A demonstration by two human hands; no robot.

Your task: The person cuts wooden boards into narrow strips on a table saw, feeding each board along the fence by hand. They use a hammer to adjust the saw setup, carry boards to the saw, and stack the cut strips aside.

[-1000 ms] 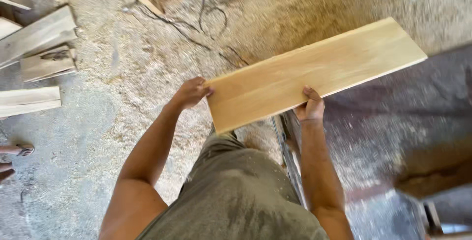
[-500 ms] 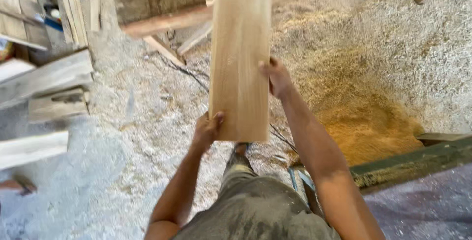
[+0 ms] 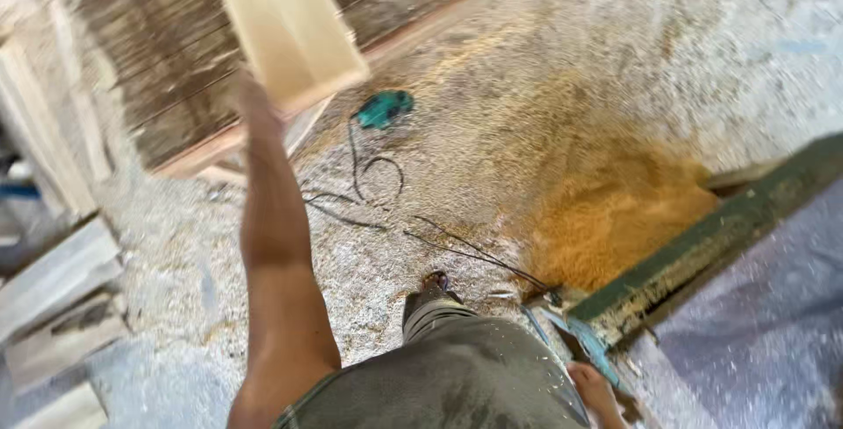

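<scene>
Nearest, at the bottom edge, the right hand hangs low beside the hip, touching nothing that can be made out; whether its fingers are curled or spread cannot be told. Just beside it runs one green machine frame, dusted with shavings. One shoe stands on the floor, which is covered in sawdust. One orange sawdust heap lies against the frame. Black cables loop across the floor to one teal power tool. At left, three pale planks lie stacked. Farther off, the left hand is raised, clamped on the lower end of one pale board, held tilted above the floor before a dark wooden wall. Motion blur softens the board's edges.
</scene>
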